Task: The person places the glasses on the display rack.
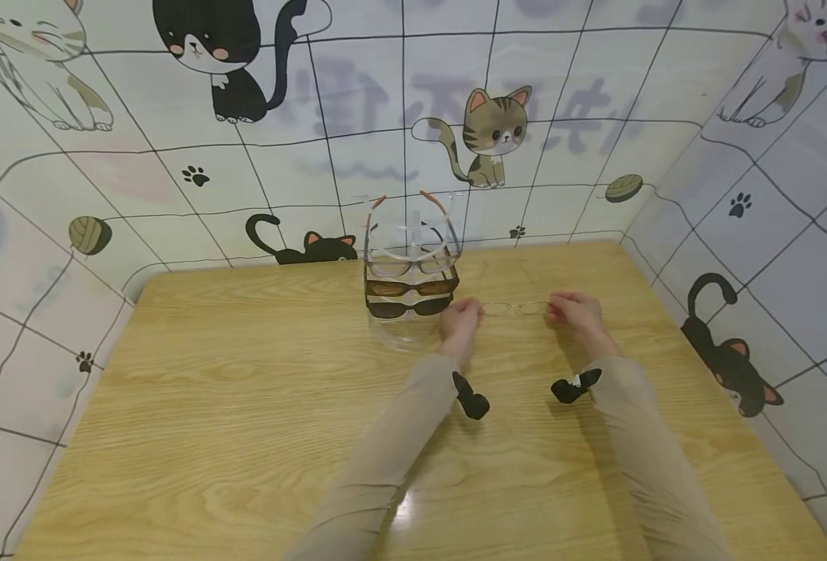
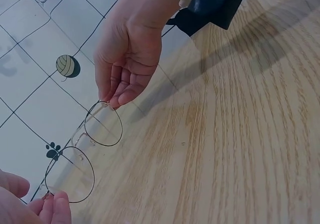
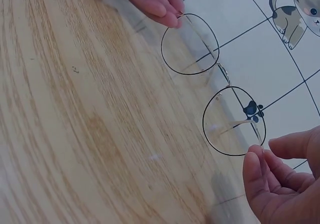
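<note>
A pair of thin-rimmed round eyeglasses (image 1: 501, 308) is held just over the table between both hands. My left hand (image 1: 461, 322) pinches one outer corner of the frame, and my right hand (image 1: 578, 315) pinches the opposite corner. In the left wrist view, the two clear lenses of the eyeglasses (image 2: 103, 125) and the nose pads show, with the right hand (image 2: 131, 58) at the upper end. The right wrist view shows the temples extending behind the lenses of the eyeglasses (image 3: 234, 121); fingertips hide the hinges.
Left of the hands, a clear display stand (image 1: 405, 340) holds stacked eyewear: dark sunglasses (image 1: 409, 308), brown-lensed glasses (image 1: 411, 288) and clear-lensed glasses (image 1: 390, 268). The wooden table (image 1: 245, 405) meets cat-patterned walls (image 1: 371, 171) at the back and sides.
</note>
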Demonstrator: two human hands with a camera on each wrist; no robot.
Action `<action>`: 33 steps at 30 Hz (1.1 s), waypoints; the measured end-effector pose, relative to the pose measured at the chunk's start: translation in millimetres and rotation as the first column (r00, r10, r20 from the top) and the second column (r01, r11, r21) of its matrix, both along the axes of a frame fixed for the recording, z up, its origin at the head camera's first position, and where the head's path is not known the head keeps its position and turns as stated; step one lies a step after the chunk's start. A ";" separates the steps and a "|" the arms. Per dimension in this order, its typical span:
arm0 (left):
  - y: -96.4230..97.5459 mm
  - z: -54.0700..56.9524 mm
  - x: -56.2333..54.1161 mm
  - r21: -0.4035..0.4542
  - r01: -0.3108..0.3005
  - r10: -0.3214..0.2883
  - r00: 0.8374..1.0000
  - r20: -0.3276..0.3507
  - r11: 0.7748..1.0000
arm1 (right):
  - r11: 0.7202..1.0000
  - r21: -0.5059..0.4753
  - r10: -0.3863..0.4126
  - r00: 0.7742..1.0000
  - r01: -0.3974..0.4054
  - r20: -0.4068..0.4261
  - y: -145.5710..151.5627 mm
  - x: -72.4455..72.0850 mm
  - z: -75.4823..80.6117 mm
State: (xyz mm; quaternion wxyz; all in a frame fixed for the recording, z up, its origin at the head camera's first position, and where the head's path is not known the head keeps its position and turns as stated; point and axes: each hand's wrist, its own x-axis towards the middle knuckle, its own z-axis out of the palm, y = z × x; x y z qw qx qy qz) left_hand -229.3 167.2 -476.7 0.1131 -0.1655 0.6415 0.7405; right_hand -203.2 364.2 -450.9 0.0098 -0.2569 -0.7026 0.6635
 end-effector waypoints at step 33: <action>-15.8 17.7 11.7 0.163 0.144 -0.143 0.989 -0.018 0.976 | 0.958 -0.090 0.265 0.961 -0.271 -0.075 10.4 44.5 24.4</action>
